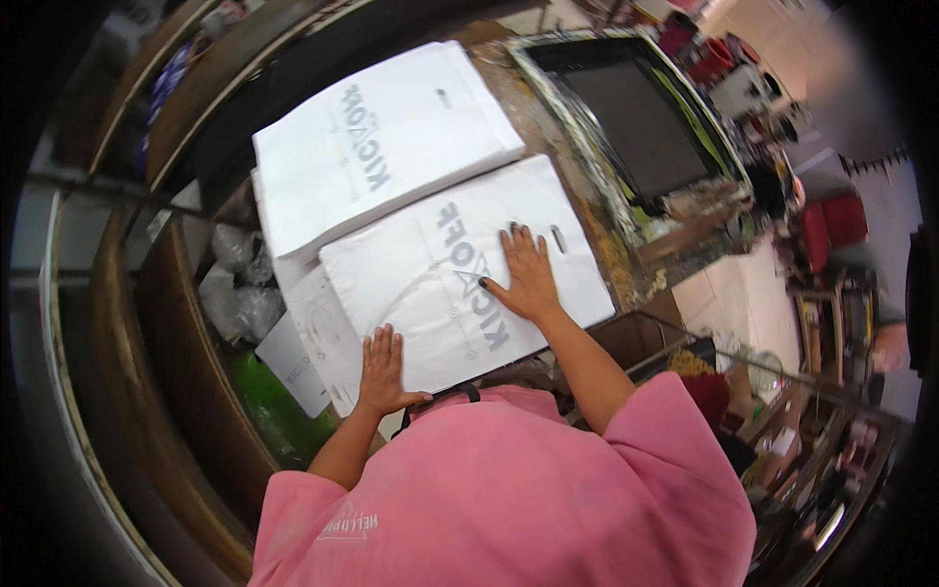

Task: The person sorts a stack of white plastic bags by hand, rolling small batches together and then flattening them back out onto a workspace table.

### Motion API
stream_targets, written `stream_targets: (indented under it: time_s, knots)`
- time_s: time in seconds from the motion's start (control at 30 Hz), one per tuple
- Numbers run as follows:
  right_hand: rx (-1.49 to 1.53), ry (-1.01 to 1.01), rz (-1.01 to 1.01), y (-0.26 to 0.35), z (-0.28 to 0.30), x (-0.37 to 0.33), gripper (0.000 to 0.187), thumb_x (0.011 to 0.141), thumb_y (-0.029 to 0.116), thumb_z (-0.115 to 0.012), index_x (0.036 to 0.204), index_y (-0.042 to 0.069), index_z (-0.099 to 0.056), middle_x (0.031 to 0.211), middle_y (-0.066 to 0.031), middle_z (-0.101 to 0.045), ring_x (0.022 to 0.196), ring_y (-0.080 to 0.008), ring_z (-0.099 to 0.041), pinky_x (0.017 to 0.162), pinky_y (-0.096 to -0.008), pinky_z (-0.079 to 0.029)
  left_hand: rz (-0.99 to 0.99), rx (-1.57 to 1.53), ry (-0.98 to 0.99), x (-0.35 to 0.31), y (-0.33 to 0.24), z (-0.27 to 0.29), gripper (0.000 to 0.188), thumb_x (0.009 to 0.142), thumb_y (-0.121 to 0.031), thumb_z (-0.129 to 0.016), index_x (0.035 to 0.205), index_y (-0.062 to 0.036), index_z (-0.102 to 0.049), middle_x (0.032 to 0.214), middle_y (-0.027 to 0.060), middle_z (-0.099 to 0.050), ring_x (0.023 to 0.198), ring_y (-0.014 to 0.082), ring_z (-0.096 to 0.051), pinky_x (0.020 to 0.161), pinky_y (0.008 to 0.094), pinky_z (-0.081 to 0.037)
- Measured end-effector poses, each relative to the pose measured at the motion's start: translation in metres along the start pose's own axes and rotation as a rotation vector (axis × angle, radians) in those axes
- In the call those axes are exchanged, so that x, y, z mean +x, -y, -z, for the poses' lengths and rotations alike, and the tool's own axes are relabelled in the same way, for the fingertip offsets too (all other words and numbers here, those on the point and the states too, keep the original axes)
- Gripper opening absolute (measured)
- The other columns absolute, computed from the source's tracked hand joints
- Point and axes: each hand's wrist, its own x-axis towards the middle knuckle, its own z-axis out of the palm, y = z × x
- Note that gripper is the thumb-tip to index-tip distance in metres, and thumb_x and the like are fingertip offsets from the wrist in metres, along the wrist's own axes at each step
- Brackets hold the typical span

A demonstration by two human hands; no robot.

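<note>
Two stacks of white plastic bags lie side by side on the worktable, each with grey print showing and a small die-cut handle slot. On the near stack [391, 284] both of my hands rest. My left hand [383, 372] lies flat at its lower left edge, fingers stretched out. Further right, my right hand [528, 279] is spread on the print beside the handle slot, thumb pointing left. Dark marks show on some of its fingertips. The far stack [303, 157] sits just beyond, its edge touching or nearly touching the near one.
A framed printing screen [641, 117] with stained edges lies right of the stacks. Wooden shelves [196, 382] stand at left, with clear plastic bundles [235, 303] and a green plastic bag [269, 406] between them and the table. Tins and a red chair [833, 230] are at far right.
</note>
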Motion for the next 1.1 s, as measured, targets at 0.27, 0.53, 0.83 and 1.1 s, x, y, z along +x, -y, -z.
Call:
stream_targets:
  time_s: [0.27,0.53,0.83,1.1]
  knots:
    - [0.462,-0.054,-0.162,-0.040,0.023,0.013,0.078,0.098,0.039,-0.066,0.156,-0.002,-0.036,0.155,-0.0270,-0.045,0.145,-0.0433,-0.040,0.121,-0.0470,-0.032,0.045,-0.239,0.090,0.000,0.018,0.036,0.099,0.091,-0.064,-0.062,0.157,0.0036,-0.033,0.168,0.0260,-0.023,0.156,0.0407,-0.019,0.128,0.0487,-0.016]
    - [-0.018,-0.077,-0.418,-0.109,0.021,0.029,0.078,0.090,0.042,-0.074,0.142,-0.009,-0.048,0.140,-0.0333,-0.055,0.129,-0.0472,-0.054,0.109,-0.0505,-0.045,0.908,-0.464,-0.530,0.053,0.023,0.013,0.066,0.094,-0.026,-0.071,0.143,0.0115,-0.049,0.132,0.0287,-0.058,0.122,0.0456,-0.055,0.109,0.0474,-0.043]
    - [0.116,0.041,-0.458,-0.113,0.039,0.041,0.088,0.070,0.045,-0.091,0.126,-0.014,-0.057,0.125,-0.0322,-0.065,0.118,-0.0435,-0.065,0.102,-0.0477,-0.052,1.172,-0.508,-0.339,0.077,0.036,0.028,0.079,0.069,-0.037,-0.086,0.127,0.0104,-0.061,0.126,0.0286,-0.063,0.119,0.0418,-0.061,0.103,0.0443,-0.051]
    - [0.215,0.203,-0.669,-0.106,0.059,0.062,0.092,0.063,0.039,-0.096,0.128,-0.014,-0.058,0.130,-0.0274,-0.066,0.121,-0.0365,-0.065,0.097,-0.0439,-0.054,1.110,-0.583,-0.358,0.074,0.072,0.009,0.076,0.060,-0.042,-0.089,0.115,0.0061,-0.067,0.103,0.0220,-0.074,0.097,0.0332,-0.072,0.083,0.0396,-0.059]
